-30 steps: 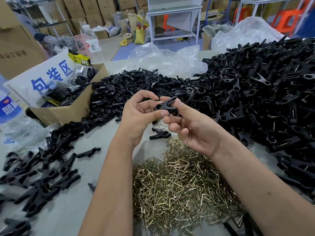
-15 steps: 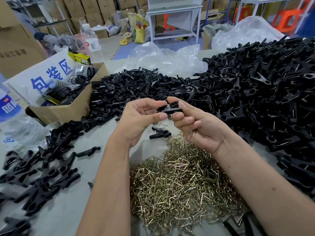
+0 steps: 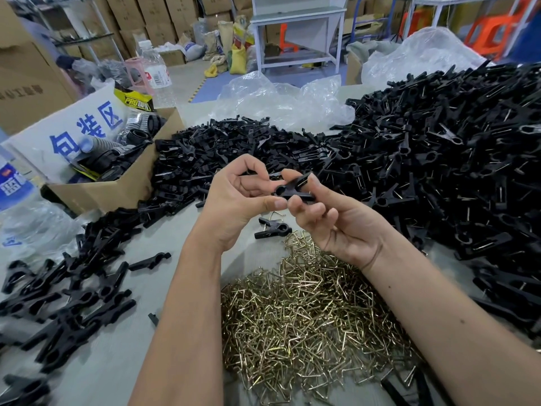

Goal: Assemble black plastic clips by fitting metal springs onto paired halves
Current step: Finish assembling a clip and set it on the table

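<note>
1. A black clip is pinched between the two hands above the table; its two halves are seen crossed, with a round eye facing the camera.
2. The left hand is curled, its thumb tip pressed against the clip's near end and its forefinger arched over the top.
3. The right hand is closed on the clip's other end, the thumb laid along the upper half and the fingers bent beneath it; whether a spring is already seated in the clip cannot be told.
4. Just below the hands, one assembled clip is seen lying on the table, touching the far edge of the heap of brass-coloured springs.
5. A low pile of clip halves is spread beyond the hands, and a far larger mound of black clips is heaped to the right.
6. More black clips are scattered at the left.
7. A cardboard box and crumpled clear plastic are placed further back.
</note>
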Available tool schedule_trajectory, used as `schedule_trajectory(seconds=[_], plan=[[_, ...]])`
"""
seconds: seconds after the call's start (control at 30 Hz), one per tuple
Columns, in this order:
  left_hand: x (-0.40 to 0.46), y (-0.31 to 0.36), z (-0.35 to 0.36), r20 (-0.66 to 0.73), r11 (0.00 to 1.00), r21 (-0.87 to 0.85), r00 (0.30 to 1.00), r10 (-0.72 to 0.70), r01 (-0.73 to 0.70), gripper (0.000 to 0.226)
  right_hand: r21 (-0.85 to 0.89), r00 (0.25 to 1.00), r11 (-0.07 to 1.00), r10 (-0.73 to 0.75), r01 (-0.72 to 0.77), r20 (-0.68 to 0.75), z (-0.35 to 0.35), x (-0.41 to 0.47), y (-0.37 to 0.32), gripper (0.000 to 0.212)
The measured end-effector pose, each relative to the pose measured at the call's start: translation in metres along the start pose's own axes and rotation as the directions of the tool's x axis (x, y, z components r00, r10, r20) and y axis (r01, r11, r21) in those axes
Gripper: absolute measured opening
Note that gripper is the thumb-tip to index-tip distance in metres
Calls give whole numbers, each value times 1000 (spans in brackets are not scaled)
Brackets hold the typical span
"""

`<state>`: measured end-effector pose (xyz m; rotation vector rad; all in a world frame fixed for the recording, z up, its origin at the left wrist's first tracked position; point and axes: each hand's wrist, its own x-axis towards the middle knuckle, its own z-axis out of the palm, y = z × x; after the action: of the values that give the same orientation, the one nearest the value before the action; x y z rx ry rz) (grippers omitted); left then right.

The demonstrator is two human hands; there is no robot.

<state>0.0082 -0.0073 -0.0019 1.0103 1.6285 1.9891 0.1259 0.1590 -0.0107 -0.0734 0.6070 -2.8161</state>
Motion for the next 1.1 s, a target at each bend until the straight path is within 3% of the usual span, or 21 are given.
schedule_trajectory(seconds=[0.1,0.23,0.57,0.63,0.7,0.77,0.83,0.9,0.93,0.97,1.03,1.1], plan=[[1,0,1,8,1000,-1,1000,2,-2,50,30,1000,999,-11,11,9,4,1,-1,51],[1,-4,0,-15,999,54,1000,9,-8,47,12,996,1000,-16,17,-91,7,1,-5,29],[5,-3,9,-91,977,206,993,79,-59,48,-4,991,998,-55,55,-122,4,-1,-7,19],[5,-2,5,-69,970,240,996,57,-38,51,-75,983,992,-116,106,-141,1,0,-6,18],[5,-2,-1,-81,925,378,997,-9,39,57,-242,951,949,-248,201,-184,1,1,-9,21],[4,-6,-8,-192,778,615,981,-10,128,50,-481,874,836,-418,264,-247,2,3,-14,25],[5,-11,-12,-258,645,745,965,41,172,37,-712,753,662,-587,234,-298,-2,5,-16,26],[7,-18,-14,-221,576,803,974,50,153,34,-884,619,449,-733,129,-282,-6,6,-16,13],[9,-21,-14,-193,539,830,981,39,142,36,-958,567,284,-794,23,-222,-9,6,-16,13],[10,-25,-14,-175,513,847,984,21,140,38,-991,545,67,-830,-116,-120,-11,6,-14,14],[12,-29,-10,-172,492,856,985,-12,156,35,-874,604,-327,-795,-360,48,-12,6,-10,17],[13,-33,-8,-169,465,871,985,-23,161,28,-717,659,-483,-751,-502,44,-9,9,-5,23]])
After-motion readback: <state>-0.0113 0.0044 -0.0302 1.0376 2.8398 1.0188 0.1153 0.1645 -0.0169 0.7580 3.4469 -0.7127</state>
